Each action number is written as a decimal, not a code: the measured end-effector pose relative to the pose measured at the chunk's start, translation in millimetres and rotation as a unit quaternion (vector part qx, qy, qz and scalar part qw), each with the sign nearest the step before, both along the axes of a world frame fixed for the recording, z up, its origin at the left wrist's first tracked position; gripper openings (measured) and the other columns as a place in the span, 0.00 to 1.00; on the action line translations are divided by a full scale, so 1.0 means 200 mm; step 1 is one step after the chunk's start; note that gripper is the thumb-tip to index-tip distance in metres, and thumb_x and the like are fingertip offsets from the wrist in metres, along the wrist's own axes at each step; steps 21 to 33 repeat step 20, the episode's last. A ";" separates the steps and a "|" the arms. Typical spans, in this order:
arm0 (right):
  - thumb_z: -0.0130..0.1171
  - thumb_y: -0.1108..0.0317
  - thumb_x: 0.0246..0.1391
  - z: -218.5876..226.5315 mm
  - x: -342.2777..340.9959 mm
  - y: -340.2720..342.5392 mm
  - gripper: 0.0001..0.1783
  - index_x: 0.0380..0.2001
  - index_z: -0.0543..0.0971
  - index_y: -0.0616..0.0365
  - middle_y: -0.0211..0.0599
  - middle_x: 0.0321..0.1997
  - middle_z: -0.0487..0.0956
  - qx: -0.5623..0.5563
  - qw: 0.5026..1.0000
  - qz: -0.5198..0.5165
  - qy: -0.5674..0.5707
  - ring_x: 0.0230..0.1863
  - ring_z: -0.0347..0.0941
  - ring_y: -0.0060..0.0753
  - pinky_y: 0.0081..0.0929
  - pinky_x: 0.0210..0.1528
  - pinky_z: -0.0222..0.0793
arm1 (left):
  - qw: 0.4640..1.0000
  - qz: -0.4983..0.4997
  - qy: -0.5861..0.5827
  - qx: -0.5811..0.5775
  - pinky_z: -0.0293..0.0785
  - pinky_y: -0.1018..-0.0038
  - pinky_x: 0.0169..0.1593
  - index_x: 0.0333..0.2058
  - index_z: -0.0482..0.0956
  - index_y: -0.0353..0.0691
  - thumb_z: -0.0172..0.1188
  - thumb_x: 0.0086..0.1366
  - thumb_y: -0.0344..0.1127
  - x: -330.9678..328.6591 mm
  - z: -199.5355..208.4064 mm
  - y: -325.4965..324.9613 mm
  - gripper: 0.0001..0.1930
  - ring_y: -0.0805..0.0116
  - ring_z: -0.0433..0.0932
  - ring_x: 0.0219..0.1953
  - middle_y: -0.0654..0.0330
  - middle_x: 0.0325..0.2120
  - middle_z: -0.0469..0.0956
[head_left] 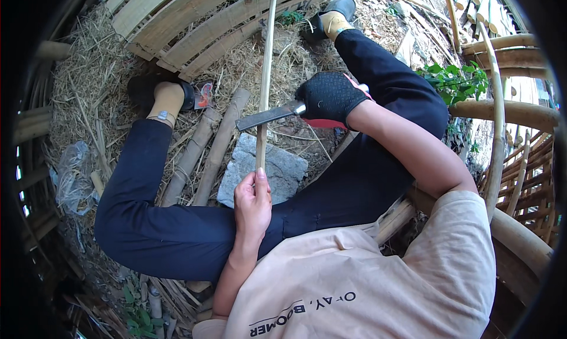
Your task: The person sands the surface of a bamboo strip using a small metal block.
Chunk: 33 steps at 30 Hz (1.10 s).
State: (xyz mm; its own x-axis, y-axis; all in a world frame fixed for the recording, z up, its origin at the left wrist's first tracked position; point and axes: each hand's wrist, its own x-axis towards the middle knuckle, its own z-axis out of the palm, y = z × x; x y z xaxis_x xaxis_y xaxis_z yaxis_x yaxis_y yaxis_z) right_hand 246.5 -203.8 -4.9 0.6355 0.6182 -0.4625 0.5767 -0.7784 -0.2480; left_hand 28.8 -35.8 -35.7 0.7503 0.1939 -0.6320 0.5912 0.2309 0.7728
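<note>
A long, pale bamboo strip (pixel 268 67) runs upward from my lap, past the top edge of the view. My bare left hand (pixel 253 200) is closed round its lower end, thumb laid along the strip. In a black and red glove, my right hand (pixel 331 100) grips the handle of a knife. The knife's flat, square-ended blade (pixel 266 116) lies across the strip, a little above my left hand. Most of the handle is hidden in the glove. Beneath the strip, between my legs, sits a rough grey stone block (pixel 236 170).
Two bamboo poles (pixel 221 144) lie beside the block on straw-covered ground. Wooden slats (pixel 201 32) stand at the far left. A clear plastic bag (pixel 75 176) is on the left. Bamboo rails (pixel 508 114) and a leafy plant (pixel 458 82) are on the right.
</note>
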 end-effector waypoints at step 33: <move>0.61 0.51 0.52 -0.08 0.20 -0.11 0.18 0.41 0.86 0.46 0.47 0.39 0.85 0.018 0.989 -0.095 -0.109 0.44 0.83 0.48 0.43 0.48 0.78 | 0.995 0.026 0.025 -0.091 0.49 0.83 0.14 0.26 0.67 0.44 0.49 0.77 0.48 0.01 0.06 0.03 0.20 0.86 0.55 0.10 0.76 0.11 0.58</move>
